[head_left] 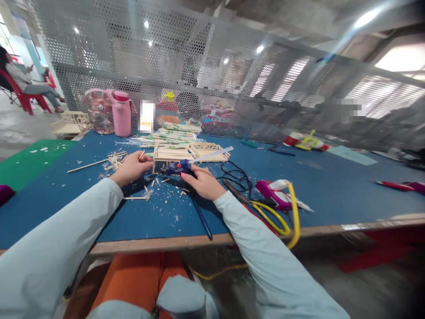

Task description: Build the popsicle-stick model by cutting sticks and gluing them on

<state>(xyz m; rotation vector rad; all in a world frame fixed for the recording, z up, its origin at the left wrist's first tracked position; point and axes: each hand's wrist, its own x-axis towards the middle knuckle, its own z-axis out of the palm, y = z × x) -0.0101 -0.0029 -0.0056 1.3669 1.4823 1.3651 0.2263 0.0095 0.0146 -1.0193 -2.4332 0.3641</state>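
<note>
My right hand (pixel 206 182) is wrapped round a blue hot glue gun (pixel 177 167), its nozzle pointing left. A long translucent glue stick (pixel 212 154) juts from the gun's back end. My left hand (pixel 133 169) is closed in a pinch at the left end of a model frame of thin wooden sticks (pixel 172 153). A short wooden stick (pixel 142 154) shows at its fingertips. The glue gun's tip is close to the frame's lower front side; whether it touches, I cannot tell. Small stick offcuts (pixel 165 180) and shavings lie scattered below both hands.
Bundles of wooden sticks (pixel 179 130) lie behind the frame. A pink bottle (pixel 122 116) and a clear jug (pixel 99 113) stand at back left. Yellow-handled scissors (pixel 270 216), a purple glue gun (pixel 272 195) and a black cord (pixel 237 177) lie right. A metal mesh panel (pixel 226 75) rises behind.
</note>
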